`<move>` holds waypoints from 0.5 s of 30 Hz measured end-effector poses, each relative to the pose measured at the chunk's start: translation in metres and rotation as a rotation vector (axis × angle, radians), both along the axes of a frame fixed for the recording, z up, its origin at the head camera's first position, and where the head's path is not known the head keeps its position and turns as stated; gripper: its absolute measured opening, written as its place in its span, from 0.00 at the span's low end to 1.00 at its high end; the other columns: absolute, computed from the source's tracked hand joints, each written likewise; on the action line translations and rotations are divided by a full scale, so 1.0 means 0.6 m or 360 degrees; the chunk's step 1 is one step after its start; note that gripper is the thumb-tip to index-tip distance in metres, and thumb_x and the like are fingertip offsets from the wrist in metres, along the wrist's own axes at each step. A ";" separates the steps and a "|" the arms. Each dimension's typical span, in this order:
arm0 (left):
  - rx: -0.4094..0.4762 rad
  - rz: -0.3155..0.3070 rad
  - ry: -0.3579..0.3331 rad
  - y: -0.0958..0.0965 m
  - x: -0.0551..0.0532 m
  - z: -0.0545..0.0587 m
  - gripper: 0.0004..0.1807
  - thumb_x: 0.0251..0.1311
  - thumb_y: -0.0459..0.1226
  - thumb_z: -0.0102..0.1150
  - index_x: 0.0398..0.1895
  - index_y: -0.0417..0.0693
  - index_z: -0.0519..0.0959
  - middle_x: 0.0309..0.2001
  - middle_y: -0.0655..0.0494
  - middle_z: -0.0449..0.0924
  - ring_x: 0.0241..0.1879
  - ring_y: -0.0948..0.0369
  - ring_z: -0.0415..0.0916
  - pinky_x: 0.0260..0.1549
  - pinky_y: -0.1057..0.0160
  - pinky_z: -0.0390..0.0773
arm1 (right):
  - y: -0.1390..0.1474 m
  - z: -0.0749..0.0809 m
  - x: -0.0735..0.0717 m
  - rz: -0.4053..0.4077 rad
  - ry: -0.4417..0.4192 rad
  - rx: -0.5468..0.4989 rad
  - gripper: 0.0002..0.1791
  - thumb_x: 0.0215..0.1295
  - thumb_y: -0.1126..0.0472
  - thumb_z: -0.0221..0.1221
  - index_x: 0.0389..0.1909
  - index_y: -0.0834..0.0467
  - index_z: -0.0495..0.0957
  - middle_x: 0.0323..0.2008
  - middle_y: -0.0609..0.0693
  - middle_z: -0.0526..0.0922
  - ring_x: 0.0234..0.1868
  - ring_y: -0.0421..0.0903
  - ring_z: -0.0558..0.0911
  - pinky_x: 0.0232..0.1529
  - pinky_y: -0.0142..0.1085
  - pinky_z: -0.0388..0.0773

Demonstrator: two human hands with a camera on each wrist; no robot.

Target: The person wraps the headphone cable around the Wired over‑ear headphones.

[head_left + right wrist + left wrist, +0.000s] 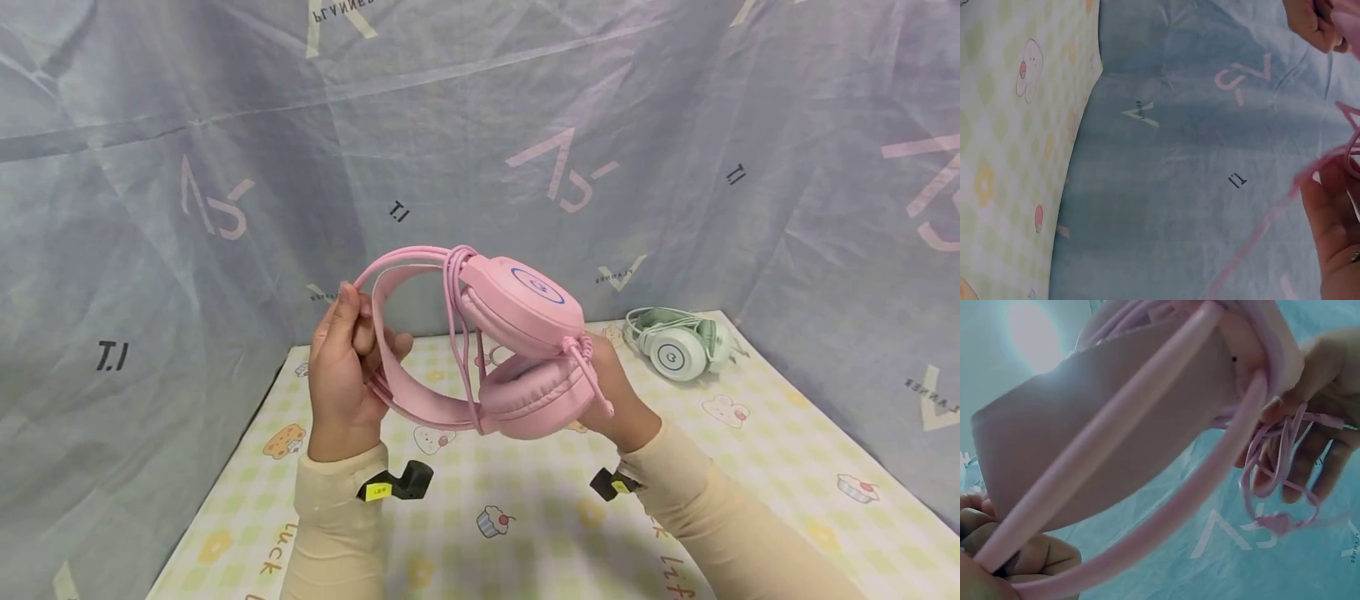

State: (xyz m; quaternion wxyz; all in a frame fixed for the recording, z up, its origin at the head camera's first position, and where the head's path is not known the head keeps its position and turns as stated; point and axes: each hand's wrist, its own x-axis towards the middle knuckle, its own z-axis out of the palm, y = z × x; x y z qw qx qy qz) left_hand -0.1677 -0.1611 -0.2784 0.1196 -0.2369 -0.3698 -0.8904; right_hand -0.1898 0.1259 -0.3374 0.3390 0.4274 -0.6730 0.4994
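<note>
Pink headphones point(525, 308) are held up above the table, ear cups to the right. My left hand point(341, 375) grips the headband; in the left wrist view its curled fingers point(1041, 559) wrap around the two thin outer bars. My right hand point(622, 392) is at the ear cups, partly hidden behind them. In the left wrist view its fingers point(1300, 469) hang fairly straight, with the looped pink cable point(1282, 450) lying across them and the thumb by the cup's edge. The right wrist view shows this right hand point(1335, 231) under the cable point(1329, 159).
Green-and-white headphones point(675, 354) lie on the table's back right corner. The table point(540, 500) has a checked cloth with cartoon prints. Grey printed curtains point(465, 150) hang behind it and on both sides.
</note>
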 end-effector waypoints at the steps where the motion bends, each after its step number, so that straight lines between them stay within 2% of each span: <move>1: -0.0002 0.0035 -0.0018 -0.001 -0.001 -0.001 0.17 0.75 0.50 0.55 0.34 0.47 0.74 0.13 0.62 0.50 0.08 0.63 0.55 0.30 0.61 0.88 | 0.000 -0.002 0.002 -0.0057 -0.0016 0.0010 0.19 0.58 0.82 0.56 0.42 0.57 0.82 0.35 0.45 0.82 0.38 0.33 0.76 0.46 0.24 0.75; 3: 0.0041 0.0058 -0.0036 -0.007 -0.004 -0.002 0.18 0.75 0.50 0.55 0.33 0.46 0.74 0.13 0.61 0.48 0.08 0.63 0.54 0.30 0.61 0.87 | -0.001 -0.006 0.006 -0.0165 -0.0037 0.0063 0.11 0.63 0.78 0.57 0.42 0.63 0.81 0.32 0.51 0.80 0.35 0.37 0.76 0.42 0.27 0.75; 5: 0.0109 0.0075 -0.0040 -0.014 -0.007 -0.002 0.19 0.74 0.50 0.56 0.32 0.46 0.73 0.13 0.61 0.48 0.08 0.63 0.54 0.29 0.60 0.87 | -0.002 -0.011 0.011 -0.0178 -0.0169 0.0038 0.11 0.71 0.73 0.57 0.47 0.60 0.84 0.34 0.51 0.81 0.33 0.39 0.77 0.40 0.29 0.77; 8: 0.0232 0.0101 -0.0037 -0.029 -0.009 -0.001 0.20 0.74 0.50 0.56 0.29 0.46 0.72 0.12 0.60 0.51 0.08 0.65 0.56 0.27 0.60 0.86 | -0.004 -0.019 0.019 -0.0182 -0.0312 0.0009 0.13 0.77 0.70 0.54 0.53 0.58 0.85 0.40 0.50 0.85 0.37 0.39 0.83 0.43 0.31 0.83; 11: 0.0372 0.0129 -0.0049 -0.044 -0.009 0.001 0.20 0.73 0.48 0.58 0.28 0.45 0.71 0.12 0.58 0.55 0.08 0.62 0.62 0.26 0.58 0.87 | -0.002 -0.034 0.025 -0.0216 -0.0333 0.0052 0.15 0.76 0.72 0.55 0.56 0.58 0.84 0.50 0.51 0.87 0.44 0.42 0.86 0.49 0.33 0.84; 12: 0.0392 0.0146 -0.0049 -0.048 -0.009 0.002 0.19 0.73 0.48 0.59 0.29 0.44 0.71 0.13 0.58 0.56 0.08 0.62 0.63 0.26 0.58 0.87 | -0.001 -0.039 0.027 -0.0230 -0.0343 0.0069 0.15 0.76 0.72 0.55 0.55 0.58 0.85 0.50 0.50 0.87 0.46 0.42 0.86 0.50 0.32 0.84; 15: 0.0431 0.0177 -0.0051 -0.055 -0.009 0.003 0.19 0.72 0.47 0.60 0.30 0.43 0.71 0.13 0.57 0.57 0.08 0.61 0.60 0.25 0.58 0.86 | 0.003 -0.052 0.035 -0.0275 -0.0384 0.0125 0.15 0.77 0.71 0.54 0.51 0.53 0.86 0.46 0.47 0.88 0.43 0.44 0.85 0.48 0.30 0.81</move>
